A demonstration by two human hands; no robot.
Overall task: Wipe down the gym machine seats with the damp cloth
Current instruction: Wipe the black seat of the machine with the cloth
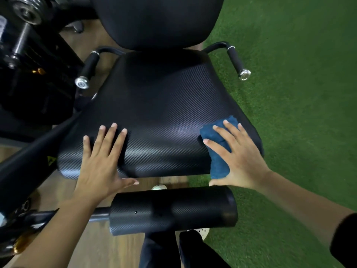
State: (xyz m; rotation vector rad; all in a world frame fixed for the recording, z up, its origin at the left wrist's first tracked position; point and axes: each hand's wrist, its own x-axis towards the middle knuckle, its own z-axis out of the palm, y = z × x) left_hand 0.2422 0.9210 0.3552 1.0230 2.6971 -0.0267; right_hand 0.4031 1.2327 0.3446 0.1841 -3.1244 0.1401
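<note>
The black textured machine seat [160, 105] fills the middle of the head view, with its backrest [156, 20] above. My right hand [237, 157] presses a folded dark blue cloth [219, 163] flat onto the seat's front right corner with straight, spread fingers. The cloth drapes over the front edge. My left hand [102, 161] rests flat on the seat's front left part, fingers straight, thumb hanging over the edge.
A black padded roller [173, 209] lies just below the seat's front edge. Two side handles [87, 70] [237, 60] flank the seat. Black machine frame and weights [29, 55] stand at left. Green turf [299, 74] lies at right, wood floor at left.
</note>
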